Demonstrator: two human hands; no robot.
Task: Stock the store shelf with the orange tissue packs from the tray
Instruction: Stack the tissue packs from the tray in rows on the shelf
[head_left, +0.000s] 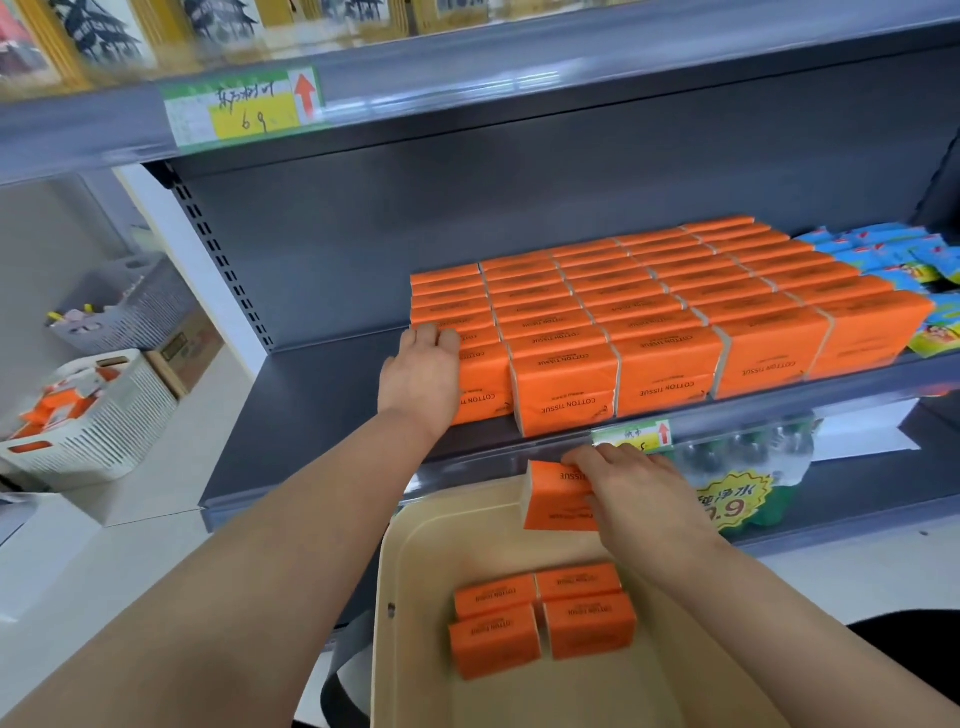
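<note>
Four orange film-wrapped tissue packs (540, 618) are left flat in the beige plastic tray (395, 571); a fifth pack (553, 499) is clamped upright at its far rim by the right hand (639, 493), fingers curled. Beyond, the left hand (421, 374) is pressed, fingers together, on the stocked orange block (670, 322), with bare grey metal shelf (322, 405) leftward.

Bare shelf (311, 405) opens wide to the left of the left grip (421, 374); hard on its right, the orange pack block (649, 322) walls it off. Right grip (636, 493) and its tilted pack (556, 499) sit just under the shelf lip (467, 467), with bare tray (457, 545) floor below.
</note>
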